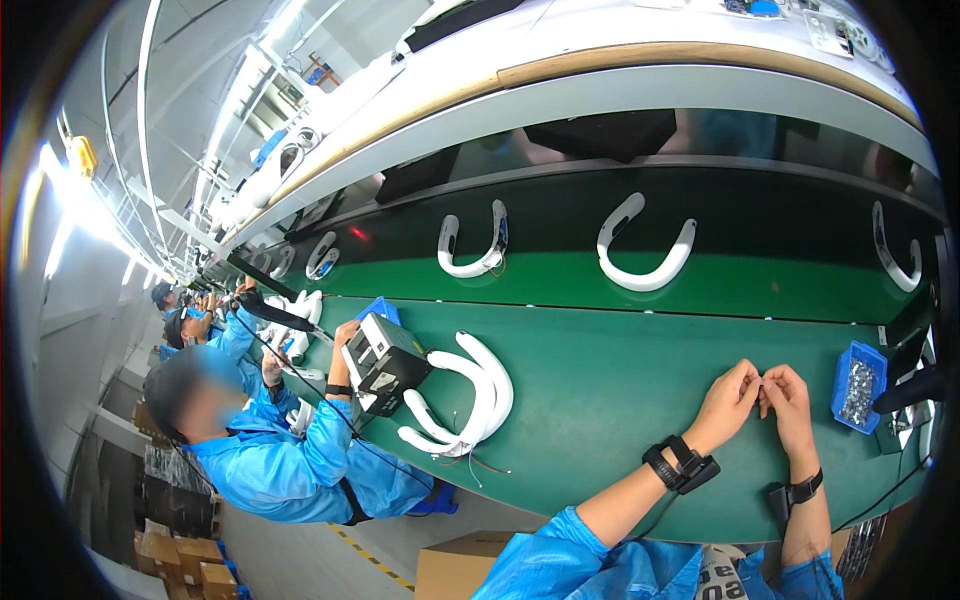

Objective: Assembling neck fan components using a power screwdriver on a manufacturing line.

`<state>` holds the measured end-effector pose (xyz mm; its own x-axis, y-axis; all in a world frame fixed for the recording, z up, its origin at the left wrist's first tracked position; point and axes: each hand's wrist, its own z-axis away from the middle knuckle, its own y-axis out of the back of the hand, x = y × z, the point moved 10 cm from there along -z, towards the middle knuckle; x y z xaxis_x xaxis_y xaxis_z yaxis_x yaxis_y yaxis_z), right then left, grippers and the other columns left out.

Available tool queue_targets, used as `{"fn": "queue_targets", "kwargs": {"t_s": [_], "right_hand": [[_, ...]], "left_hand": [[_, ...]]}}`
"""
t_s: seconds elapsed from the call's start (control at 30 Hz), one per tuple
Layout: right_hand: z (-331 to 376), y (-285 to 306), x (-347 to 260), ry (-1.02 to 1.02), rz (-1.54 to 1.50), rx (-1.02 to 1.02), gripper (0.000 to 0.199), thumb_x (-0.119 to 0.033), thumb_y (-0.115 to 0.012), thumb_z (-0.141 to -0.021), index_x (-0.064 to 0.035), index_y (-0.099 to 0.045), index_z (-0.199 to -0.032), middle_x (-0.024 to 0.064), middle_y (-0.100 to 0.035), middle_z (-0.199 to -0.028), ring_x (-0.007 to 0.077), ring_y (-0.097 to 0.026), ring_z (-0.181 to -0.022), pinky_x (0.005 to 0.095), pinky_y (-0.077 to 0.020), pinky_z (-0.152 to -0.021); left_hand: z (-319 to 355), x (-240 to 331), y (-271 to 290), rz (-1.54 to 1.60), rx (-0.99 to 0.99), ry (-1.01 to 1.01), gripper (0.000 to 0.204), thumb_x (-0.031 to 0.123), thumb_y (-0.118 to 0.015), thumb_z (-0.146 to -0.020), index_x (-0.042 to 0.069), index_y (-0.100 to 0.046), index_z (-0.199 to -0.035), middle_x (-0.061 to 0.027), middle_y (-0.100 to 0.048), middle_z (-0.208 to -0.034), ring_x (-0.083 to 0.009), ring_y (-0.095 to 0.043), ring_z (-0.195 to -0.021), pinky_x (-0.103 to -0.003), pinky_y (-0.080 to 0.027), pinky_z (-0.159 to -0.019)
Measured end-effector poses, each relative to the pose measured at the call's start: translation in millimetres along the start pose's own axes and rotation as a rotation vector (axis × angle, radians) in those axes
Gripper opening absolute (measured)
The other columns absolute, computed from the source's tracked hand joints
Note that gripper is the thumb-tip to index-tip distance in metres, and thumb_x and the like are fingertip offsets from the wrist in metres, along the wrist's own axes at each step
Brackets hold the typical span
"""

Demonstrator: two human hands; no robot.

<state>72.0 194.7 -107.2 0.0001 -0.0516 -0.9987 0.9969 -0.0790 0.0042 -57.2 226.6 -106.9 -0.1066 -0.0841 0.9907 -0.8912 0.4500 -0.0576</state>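
Both hands meet over the green desk (600,400), just left of the blue bin (858,385) of small silvery parts. The left hand (728,400) and right hand (788,395) touch at the fingertips, each grip pinched nearly closed on something too small to identify. Well left of the bin, stacked white curved shells (465,395) lie beside a co-worker's hand.

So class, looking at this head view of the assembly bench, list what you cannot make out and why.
- What the left hand and right hand pinch between their fingertips: too small, hidden by the fingers.
- Contents of the blue bin: small, grey and shiny, too small to identify.
- The white curved piece on the belt: partly cut by the dark fisheye rim.
- Co-workers far left: tiny, blurred.
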Motion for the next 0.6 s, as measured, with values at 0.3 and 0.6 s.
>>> {"fn": "queue_targets", "kwargs": {"t_s": [0.3, 0.6], "right_hand": [[-1, 6, 0, -0.006, -0.024, 0.023, 0.006, -0.008, -0.06, -0.107, -0.003, -0.06, -0.105, 0.0024, -0.064, -0.088, 0.0085, -0.059, -0.074, 0.024, -0.0504, -0.059], [0, 5, 0, -0.004, -0.017, 0.036, 0.005, -0.007, -0.059, -0.107, -0.0026, -0.059, -0.105, 0.0033, -0.064, -0.091, 0.0089, -0.06, -0.076, 0.0243, -0.0507, -0.059]], "left_hand": [[-1, 1, -1, -0.099, 0.008, -0.002, 0.01, 0.009, -0.057, -0.109, 0.0, -0.054, -0.105, -0.007, -0.064, -0.087, -0.0141, -0.061, -0.074, -0.03, -0.052, -0.068], [1, 10, 2, -0.085, -0.001, 0.01, 0.011, 0.011, -0.059, -0.11, 0.0, -0.057, -0.107, -0.0077, -0.069, -0.089, -0.014, -0.064, -0.076, -0.03, -0.053, -0.07]]}}
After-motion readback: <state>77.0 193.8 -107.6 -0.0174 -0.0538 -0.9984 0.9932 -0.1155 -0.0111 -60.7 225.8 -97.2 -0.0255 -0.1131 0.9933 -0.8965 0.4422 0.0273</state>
